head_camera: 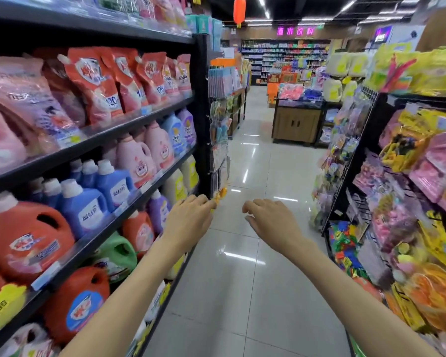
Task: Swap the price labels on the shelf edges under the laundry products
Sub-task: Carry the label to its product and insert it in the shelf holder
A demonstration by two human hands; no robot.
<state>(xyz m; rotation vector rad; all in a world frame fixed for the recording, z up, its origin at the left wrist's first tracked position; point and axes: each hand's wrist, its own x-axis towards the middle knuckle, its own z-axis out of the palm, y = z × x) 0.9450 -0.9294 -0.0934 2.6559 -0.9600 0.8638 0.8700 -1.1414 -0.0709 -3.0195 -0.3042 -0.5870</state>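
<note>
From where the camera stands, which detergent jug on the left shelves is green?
The green jug on the lowest visible shelf, between two orange-red jugs and just left of the left hand's forearm; the others are orange-red, blue, pink, purple or yellow.

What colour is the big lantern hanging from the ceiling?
The lantern is orange-red, seen in the head view, top centre.

Both arms out over aisle floor (242, 253). Left hand (191, 217) and right hand (265, 217) loosely curled, holding nothing. Detergent jugs (26, 238) on left shelves; price label (45, 275) on shelf edge.
</note>
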